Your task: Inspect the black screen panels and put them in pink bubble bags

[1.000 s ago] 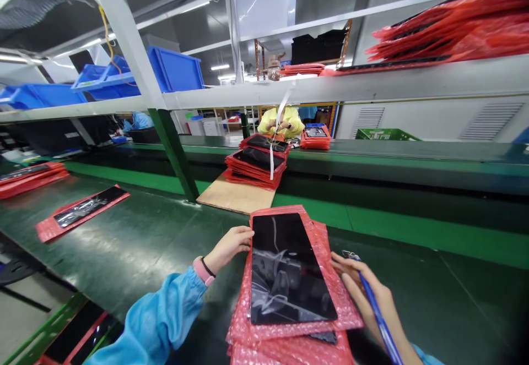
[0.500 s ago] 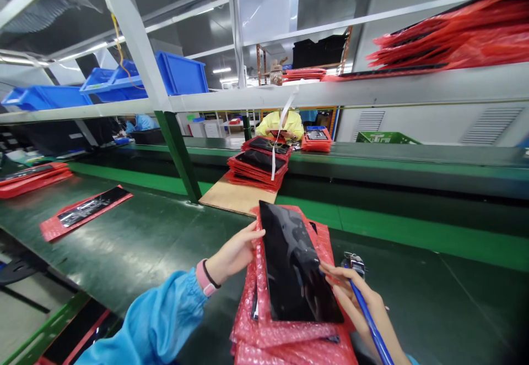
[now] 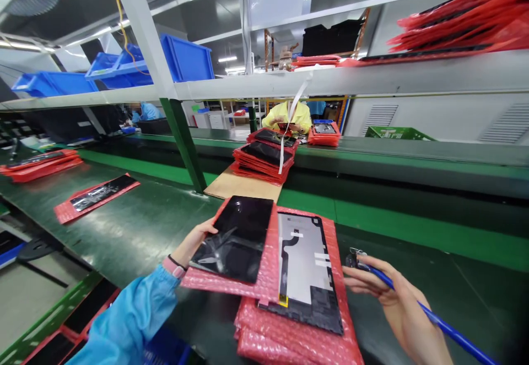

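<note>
My left hand (image 3: 197, 246) grips the edge of a black glossy screen panel (image 3: 239, 238), which lies on a red bubble-wrap bag (image 3: 270, 266). Beside it, a second panel with a grey back (image 3: 301, 255), black border and dark flex cable rests on a stack of red bubble-wrap bags (image 3: 285, 332). To the right of that stack is my right hand (image 3: 397, 293), its fingers around a slim blue tube (image 3: 438, 321) that runs off to the lower right. A small dark and metallic piece (image 3: 355, 257) sits at its fingertips; I cannot tell whether it joins the tube.
Ahead, a stack of red-wrapped panels (image 3: 262, 161) stands on a wooden board (image 3: 243, 186). Another bagged panel (image 3: 99, 195) lies to the left. Blue bins (image 3: 188, 59) and red bags (image 3: 467, 18) sit on the overhead shelf. A person in yellow (image 3: 289, 114) works opposite.
My left hand has moved left with the black panel and its bag, uncovering the grey-backed panel. My right hand has drawn off to the right, away from the panel.
</note>
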Action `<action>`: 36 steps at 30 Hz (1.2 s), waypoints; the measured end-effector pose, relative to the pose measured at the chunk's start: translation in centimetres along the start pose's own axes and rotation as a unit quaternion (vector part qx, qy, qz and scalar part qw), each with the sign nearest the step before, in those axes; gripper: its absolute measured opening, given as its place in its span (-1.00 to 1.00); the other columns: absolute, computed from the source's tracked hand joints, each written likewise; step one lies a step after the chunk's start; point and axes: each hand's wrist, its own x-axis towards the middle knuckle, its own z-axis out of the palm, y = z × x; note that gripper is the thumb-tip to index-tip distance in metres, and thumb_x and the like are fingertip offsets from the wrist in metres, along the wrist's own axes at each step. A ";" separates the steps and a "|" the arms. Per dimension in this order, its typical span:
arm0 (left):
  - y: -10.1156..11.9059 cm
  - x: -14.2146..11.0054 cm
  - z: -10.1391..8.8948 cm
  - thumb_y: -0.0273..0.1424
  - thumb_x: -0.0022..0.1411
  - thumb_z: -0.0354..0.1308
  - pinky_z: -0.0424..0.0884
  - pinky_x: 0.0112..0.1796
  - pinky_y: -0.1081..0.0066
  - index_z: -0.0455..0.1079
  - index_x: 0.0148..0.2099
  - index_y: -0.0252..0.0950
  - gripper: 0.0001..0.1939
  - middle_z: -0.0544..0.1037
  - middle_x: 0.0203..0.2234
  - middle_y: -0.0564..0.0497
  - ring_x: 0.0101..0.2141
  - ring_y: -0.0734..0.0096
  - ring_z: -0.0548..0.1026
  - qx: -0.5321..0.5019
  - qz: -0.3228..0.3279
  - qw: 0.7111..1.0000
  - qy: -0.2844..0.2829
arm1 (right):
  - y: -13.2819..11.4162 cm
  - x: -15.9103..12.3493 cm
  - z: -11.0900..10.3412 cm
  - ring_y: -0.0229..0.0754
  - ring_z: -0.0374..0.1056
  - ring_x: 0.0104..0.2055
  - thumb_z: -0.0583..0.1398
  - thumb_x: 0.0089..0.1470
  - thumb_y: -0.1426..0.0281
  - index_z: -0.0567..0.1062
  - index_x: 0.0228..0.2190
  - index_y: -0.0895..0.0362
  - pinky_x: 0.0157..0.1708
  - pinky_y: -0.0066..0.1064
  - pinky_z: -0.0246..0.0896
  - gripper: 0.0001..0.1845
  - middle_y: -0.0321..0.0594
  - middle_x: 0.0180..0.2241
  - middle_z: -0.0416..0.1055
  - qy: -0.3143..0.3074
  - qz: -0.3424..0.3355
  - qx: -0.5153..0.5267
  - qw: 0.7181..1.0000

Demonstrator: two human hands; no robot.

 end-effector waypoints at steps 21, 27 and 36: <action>-0.9 -0.4 -1.5 -0.27 -0.10 0.20 0.08 0.12 0.07 0.31 -0.12 -0.31 -0.55 0.42 -0.13 -0.16 0.04 -0.02 0.28 0.332 0.091 0.934 0.099 | 3.6 0.9 5.5 -0.32 0.00 -0.62 0.15 0.00 0.23 0.09 -0.70 0.08 -0.55 -0.43 -0.11 -0.59 -0.43 -0.70 0.04 -0.042 -0.008 -0.361 0.932; -3.4 -1.0 6.1 -0.38 -0.08 0.19 0.38 -0.27 0.36 0.36 -0.20 -0.35 -0.67 0.45 -0.32 -0.04 -0.33 0.37 0.43 0.255 0.027 0.965 -0.056 | 3.0 1.2 6.2 -0.32 -0.01 -0.62 0.16 -0.05 0.25 0.09 -0.70 0.08 -0.55 -0.43 -0.12 -0.61 -0.43 -0.71 0.03 -0.057 0.006 -0.366 0.929; -1.6 -0.2 8.6 -0.49 -0.25 0.20 0.34 -0.30 0.44 0.33 -0.30 -0.37 -0.66 0.42 -0.46 0.06 -0.43 0.50 0.42 0.147 -0.140 0.978 -0.047 | 3.4 1.4 5.7 -0.30 0.03 -0.61 0.18 -0.06 0.15 0.13 -0.70 0.07 -0.56 -0.43 -0.02 -0.58 -0.40 -0.71 0.09 -0.008 0.051 -0.252 0.966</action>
